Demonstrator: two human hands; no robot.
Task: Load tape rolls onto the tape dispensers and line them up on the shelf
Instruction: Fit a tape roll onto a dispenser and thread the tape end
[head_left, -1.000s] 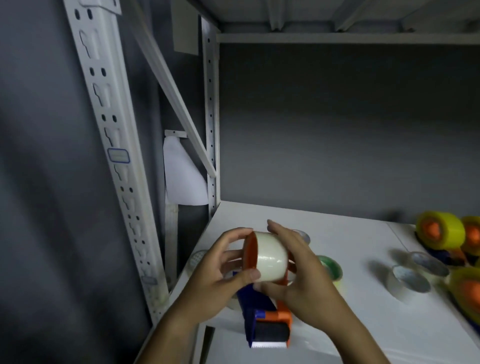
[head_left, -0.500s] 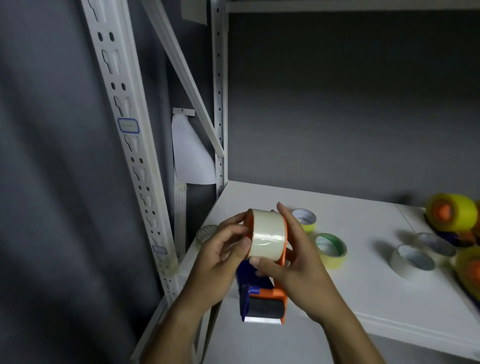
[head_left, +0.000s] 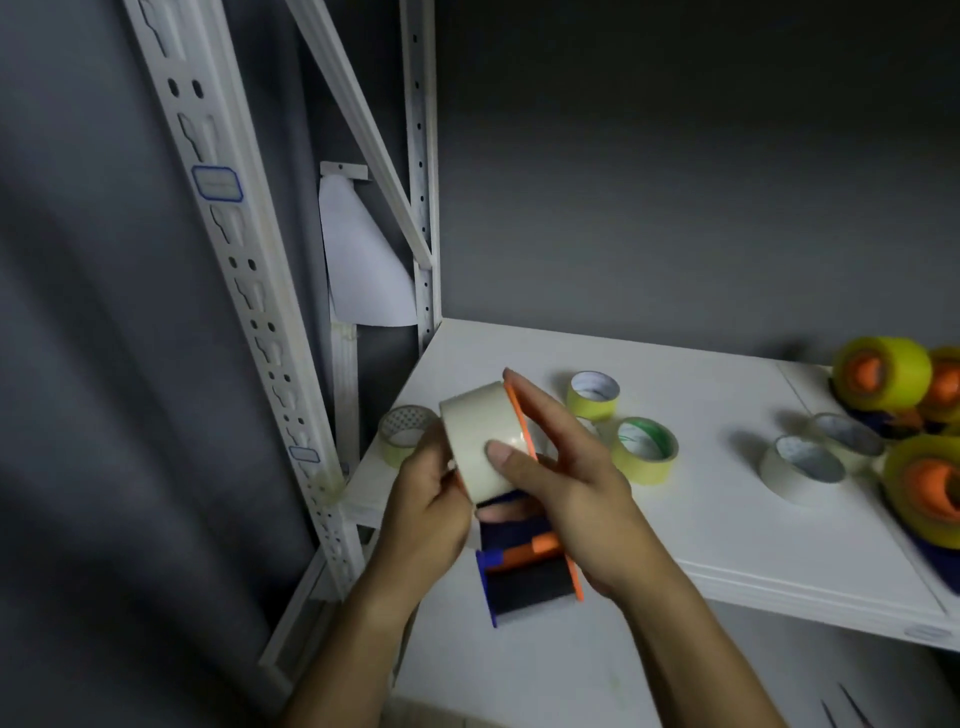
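White metal shelving unit, perforated upright (head_left: 244, 291) at left, diagonal brace behind it; grey wall at the back. The white shelf (head_left: 727, 530) carried loose rolls and loaded dispensers. At its far right edge stood loaded dispensers with yellow tape on orange hubs (head_left: 883, 371), one further back and one nearer (head_left: 930, 491), both partly cut off by the frame. In front of the shelf's left end, held in the air, was a blue and orange tape dispenser (head_left: 524, 571) with a cream tape roll (head_left: 480, 441) seated on its orange wheel, roll uppermost, blade end pointing down. The right hand (head_left: 571, 493) gripped the dispenser from the right side, fingers lying along the orange side plate, thumb pressed on the face of the cream roll. The left hand (head_left: 426, 514) gripped the roll's left side, fingers curled round it. On the shelf: two white rolls (head_left: 802, 467) lying flat at right, touching or nearly so; a yellow roll with green inner print (head_left: 644, 449) and a smaller yellow roll (head_left: 592, 395) just right of the hands; a clear roll (head_left: 402, 434) near the left edge, partly hidden by the left hand. A white paper sheet (head_left: 363, 270) hung behind the rear upright.
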